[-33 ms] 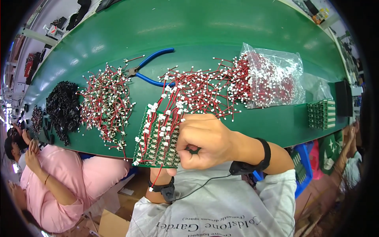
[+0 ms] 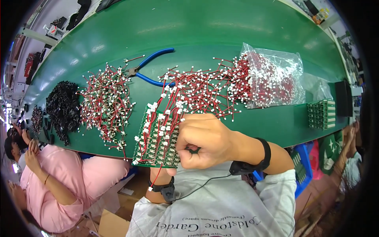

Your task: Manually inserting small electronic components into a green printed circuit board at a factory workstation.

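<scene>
A green circuit board panel [image 2: 170, 147] is held up over the near edge of the table, with small parts in rows. Red cables with white connectors [image 2: 160, 130] lie across it, and one cable hangs below its lower edge. My left hand [image 2: 171, 172] is mostly hidden beneath the panel; its thumb shows at the bottom edge, gripping it. My right hand [image 2: 205, 140] is closed in a pinch at the panel's right side. What its fingertips hold is hidden. Beyond the panel spreads a pile of loose red cables [image 2: 201, 89].
Blue-handled cutters [image 2: 152, 59] lie open beyond the panel. To the left are a pile of small boards with cables [image 2: 106, 102] and a heap of black parts [image 2: 62, 106]. A clear bag of cables [image 2: 276, 79] and stacked green boards [image 2: 321, 114] are at right. A person in pink [image 2: 59, 177] sits left.
</scene>
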{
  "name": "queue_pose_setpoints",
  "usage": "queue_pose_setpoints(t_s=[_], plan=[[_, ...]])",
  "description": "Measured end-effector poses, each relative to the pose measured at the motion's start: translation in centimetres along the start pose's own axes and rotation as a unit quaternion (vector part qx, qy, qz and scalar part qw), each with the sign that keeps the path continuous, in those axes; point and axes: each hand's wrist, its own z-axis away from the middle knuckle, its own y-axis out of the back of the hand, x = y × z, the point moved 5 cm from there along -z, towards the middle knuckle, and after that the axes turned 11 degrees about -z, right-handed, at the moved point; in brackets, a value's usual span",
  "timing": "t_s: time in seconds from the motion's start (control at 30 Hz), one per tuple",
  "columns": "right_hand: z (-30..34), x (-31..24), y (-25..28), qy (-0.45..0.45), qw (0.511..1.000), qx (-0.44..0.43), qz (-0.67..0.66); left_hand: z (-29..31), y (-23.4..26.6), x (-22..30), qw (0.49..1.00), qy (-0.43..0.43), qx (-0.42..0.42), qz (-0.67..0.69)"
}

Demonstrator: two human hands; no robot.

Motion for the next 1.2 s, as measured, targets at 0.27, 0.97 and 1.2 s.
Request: queue_pose_setpoints(t_s=[0.27, 0.97, 1.2], plan=[[-0.1, 0.4, 0.0, 0.016, 0.999, 0.034, -0.035, 0.2, 0.6, -0.5, 0.994, 0.034, 0.026, 0.105], [0.0, 0.4, -0.3, 0.041, 0.998, 0.039, 0.030, -0.8, 0.5, 1.1, 0.975, 0.023, 0.011, 0.219], [0.0, 0.1, -0.3, 0.019, 0.999, 0.012, 0.045, -0.7, 1.0, 0.2, 0.979, -0.066, -0.014, 0.192]])
